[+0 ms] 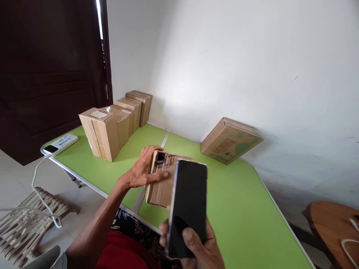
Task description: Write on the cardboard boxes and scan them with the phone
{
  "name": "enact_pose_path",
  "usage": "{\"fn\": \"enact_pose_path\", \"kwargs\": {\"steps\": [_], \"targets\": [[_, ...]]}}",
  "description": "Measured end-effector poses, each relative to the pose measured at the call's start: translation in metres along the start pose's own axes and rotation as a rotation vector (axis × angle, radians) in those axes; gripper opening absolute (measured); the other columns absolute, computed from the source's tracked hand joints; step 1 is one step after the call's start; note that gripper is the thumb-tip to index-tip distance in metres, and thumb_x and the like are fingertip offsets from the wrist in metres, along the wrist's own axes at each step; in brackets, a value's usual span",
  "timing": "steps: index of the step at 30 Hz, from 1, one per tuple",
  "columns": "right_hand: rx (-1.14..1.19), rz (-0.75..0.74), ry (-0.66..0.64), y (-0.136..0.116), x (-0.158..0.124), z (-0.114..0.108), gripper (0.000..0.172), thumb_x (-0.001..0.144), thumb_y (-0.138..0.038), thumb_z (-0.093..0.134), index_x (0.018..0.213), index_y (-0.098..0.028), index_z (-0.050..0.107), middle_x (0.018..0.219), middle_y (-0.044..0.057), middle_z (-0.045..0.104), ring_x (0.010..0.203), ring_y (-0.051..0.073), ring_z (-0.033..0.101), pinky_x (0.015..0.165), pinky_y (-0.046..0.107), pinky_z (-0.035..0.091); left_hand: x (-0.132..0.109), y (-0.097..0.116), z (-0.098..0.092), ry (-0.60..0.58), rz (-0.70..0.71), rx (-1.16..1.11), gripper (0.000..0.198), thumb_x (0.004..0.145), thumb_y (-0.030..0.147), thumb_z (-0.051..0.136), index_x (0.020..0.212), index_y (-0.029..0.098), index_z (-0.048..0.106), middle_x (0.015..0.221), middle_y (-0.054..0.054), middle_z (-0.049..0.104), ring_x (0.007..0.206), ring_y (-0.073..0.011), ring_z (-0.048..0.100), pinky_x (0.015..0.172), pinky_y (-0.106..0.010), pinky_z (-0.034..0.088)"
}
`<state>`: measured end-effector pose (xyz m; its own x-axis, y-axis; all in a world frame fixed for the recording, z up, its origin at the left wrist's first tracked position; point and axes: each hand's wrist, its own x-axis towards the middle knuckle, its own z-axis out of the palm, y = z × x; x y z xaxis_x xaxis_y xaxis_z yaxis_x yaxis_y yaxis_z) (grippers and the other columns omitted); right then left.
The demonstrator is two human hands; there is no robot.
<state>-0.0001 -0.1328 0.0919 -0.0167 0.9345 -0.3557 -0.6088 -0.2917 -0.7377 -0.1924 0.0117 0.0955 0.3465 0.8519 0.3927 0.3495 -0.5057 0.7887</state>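
Brown corrugated cardboard forms the rectangular box (161, 190) with a dark hole (160, 158), over the left part of our bright green, metal-edged table (238, 209). Our left hand (144, 170) grips its left side, thumb on top, fingers apart from it at the far corner. Nearer right, our right hand (202, 248) clamps a black-screened, clear-edged phone (192, 198) between thumb and fingers.

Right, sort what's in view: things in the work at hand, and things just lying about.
In the work:
holed cardboard box, gripped by the left hand
phone, held in the right hand
green table

Apparently just lying about:
row of boxes
green-printed box
white corded device
woven stool
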Motion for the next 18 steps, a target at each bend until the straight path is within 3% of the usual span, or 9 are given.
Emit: {"fn": "enact_pose_path", "kwargs": {"steps": [4, 8, 18], "targets": [[0.021, 0.008, -0.058, 0.021, 0.007, 0.033, 0.084, 0.060, -0.042, 0.105, 0.131, -0.023, 0.062, 0.080, 0.009, 0.081, 0.067, 0.032, 0.079, 0.060, 0.041, 0.063, -0.001, -0.009, 0.002, 0.015, 0.100, 0.014, 0.064, 0.084, 0.049, 0.069, 0.139, 0.022, 0.049, 0.133, -0.014, 0.055, 0.124, -0.0372, 0.052, 0.114, -0.058, 0.043], [0.017, 0.018, -0.022, 0.034, 0.013, 0.036, 0.098, 0.060, -0.042, 0.104, 0.142, -0.023, 0.054, 0.080, 0.008, 0.081, 0.082, 0.037, 0.081, 0.069, 0.048, 0.065, -0.001, -0.015, 0.003, 0.016, 0.169, 0.026, 0.067, 0.080, 0.052, 0.071, 0.137, 0.022, 0.051, 0.137, -0.015, 0.056, 0.125, -0.0378, 0.054, 0.116, -0.059, 0.042], [-0.009, -0.006, -0.012, 0.035, 0.012, 0.031, 0.084, 0.059, -0.046, 0.104, 0.126, -0.026, 0.059, 0.082, 0.007, 0.082, 0.075, 0.034, 0.080, 0.066, 0.046, 0.064, -0.001, -0.015, 0.004, 0.030, 0.199, 0.058, 0.063, 0.086, 0.051, 0.069, 0.137, 0.020, 0.049, 0.138, -0.016, 0.056, 0.130, -0.0386, 0.053, 0.115, -0.058, 0.041]]}}
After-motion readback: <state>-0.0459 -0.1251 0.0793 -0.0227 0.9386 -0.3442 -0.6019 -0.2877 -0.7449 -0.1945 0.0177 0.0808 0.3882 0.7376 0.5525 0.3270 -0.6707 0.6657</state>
